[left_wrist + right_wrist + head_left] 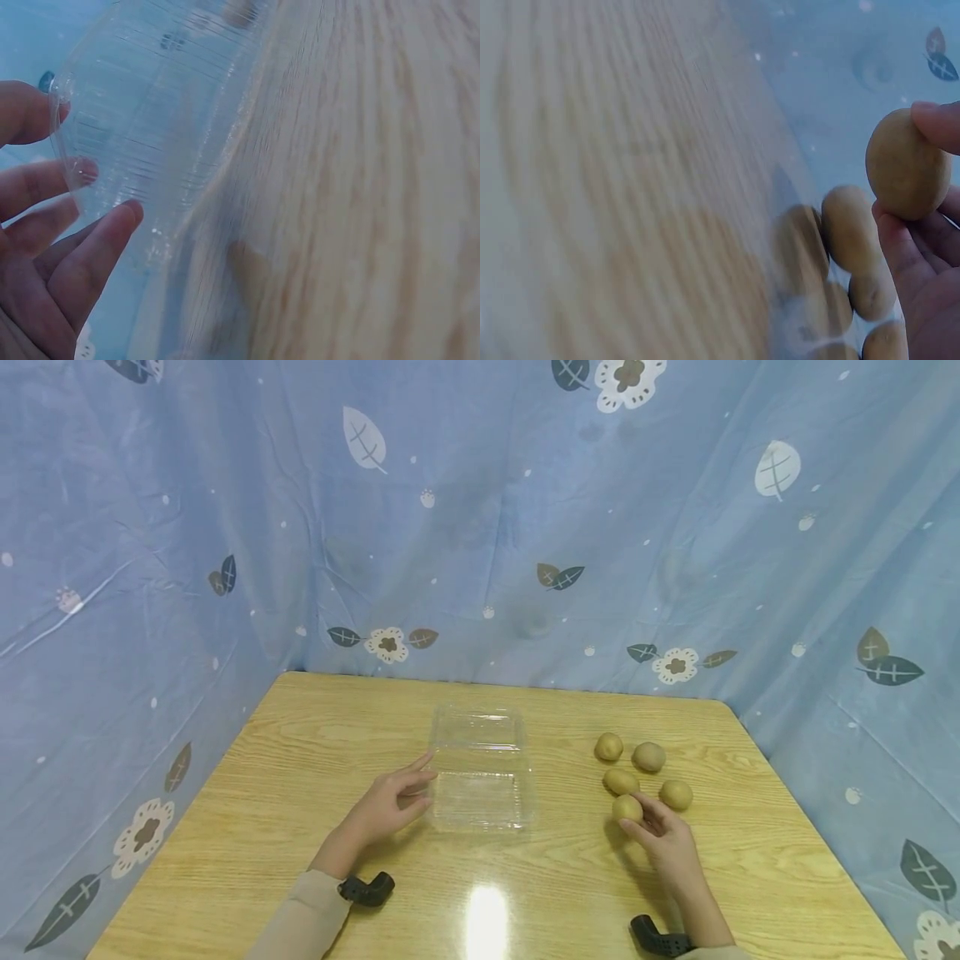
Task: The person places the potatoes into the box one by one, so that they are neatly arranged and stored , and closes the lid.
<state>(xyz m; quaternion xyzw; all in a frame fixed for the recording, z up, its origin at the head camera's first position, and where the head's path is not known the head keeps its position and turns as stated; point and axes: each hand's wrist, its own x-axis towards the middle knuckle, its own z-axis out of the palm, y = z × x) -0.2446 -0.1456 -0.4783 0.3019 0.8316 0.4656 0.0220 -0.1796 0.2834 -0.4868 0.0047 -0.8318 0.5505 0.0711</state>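
Observation:
My left hand (396, 800) is at the left side of a clear plastic clamshell box (480, 828), which lies unfolded on the table. In the left wrist view, spread, slightly bent fingers (45, 180) touch the box's rim, and the thumb lies against its near corner. My right hand (666, 837) pinches a small yellowish potato (627, 809) between thumb and fingertips. The right wrist view has this potato (906, 166) raised above the tabletop. Close beyond it lies another potato (621, 781), with one more potato (677, 794) just right of the fingers.
Farther back on the table (360, 710) are a round potato (609, 747) and a browner potato (649, 757). A blue patterned curtain (480, 527) hangs along the table's back and both sides. Black wrist mounts (367, 890) sit on both wrists.

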